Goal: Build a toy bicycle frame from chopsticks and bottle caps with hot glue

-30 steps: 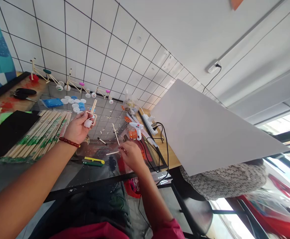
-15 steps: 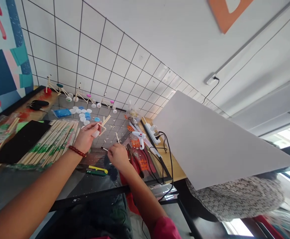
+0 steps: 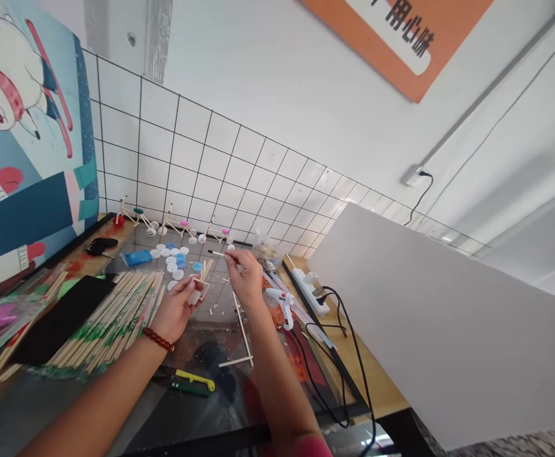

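Note:
My left hand [image 3: 176,314], with a beaded bracelet at the wrist, is closed on a small frame of joined wooden sticks [image 3: 203,282]. A whitish piece shows by its fingers; what it is I cannot make out. To the right and slightly higher, my right hand [image 3: 245,277] pinches a short pale stick with a dark tip [image 3: 217,253], held apart from the frame. White and blue bottle caps [image 3: 178,274] lie beyond my left hand. Near my right forearm, two long thin sticks [image 3: 243,330] meet at an angle on the table.
Chopsticks in wrappers [image 3: 108,317] lie at left beside a black sheet [image 3: 61,320]. Small stick-and-cap models [image 3: 216,231] stand along the wire grid [image 3: 220,165]. On the right are a white glue gun [image 3: 283,304], a power strip [image 3: 308,291] and cables. A yellow-handled tool [image 3: 195,379] lies in front.
My right hand has risen from the tabletop and moved forward with the dark-tipped stick. My left hand still holds the stick frame. The camera view has tilted upward.

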Motion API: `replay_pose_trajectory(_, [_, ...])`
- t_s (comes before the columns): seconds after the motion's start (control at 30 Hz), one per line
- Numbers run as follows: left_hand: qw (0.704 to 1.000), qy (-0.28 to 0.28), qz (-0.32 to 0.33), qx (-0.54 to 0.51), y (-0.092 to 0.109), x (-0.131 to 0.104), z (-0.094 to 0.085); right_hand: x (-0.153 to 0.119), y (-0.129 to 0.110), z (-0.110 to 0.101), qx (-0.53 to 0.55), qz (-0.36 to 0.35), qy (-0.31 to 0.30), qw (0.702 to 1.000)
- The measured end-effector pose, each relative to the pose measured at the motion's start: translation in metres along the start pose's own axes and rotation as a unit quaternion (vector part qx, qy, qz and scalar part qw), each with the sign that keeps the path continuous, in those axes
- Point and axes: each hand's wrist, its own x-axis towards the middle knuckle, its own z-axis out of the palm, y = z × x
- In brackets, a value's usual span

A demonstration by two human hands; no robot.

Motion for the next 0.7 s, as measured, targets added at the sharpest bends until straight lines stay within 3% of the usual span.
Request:
replay_pose_trajectory(0.3, [1.000,-0.010,0.013,0.020,0.001,-0.003,0.002,-0.006,0.008,0.001,0.068,0.052,-0.004,0.996])
replay_pose_trajectory(0.5, [0.999,-0.018,0.008,0.029,0.000,-0.004,0.003,-0.016,0.004,-0.006,0.068,0.040,-0.020,0.997])
replay_pose_trajectory(0.7, [0.999,-0.024,0.008,0.042,-0.005,-0.005,0.002,-0.023,0.000,-0.019,0.047,0.043,0.054,0.996])
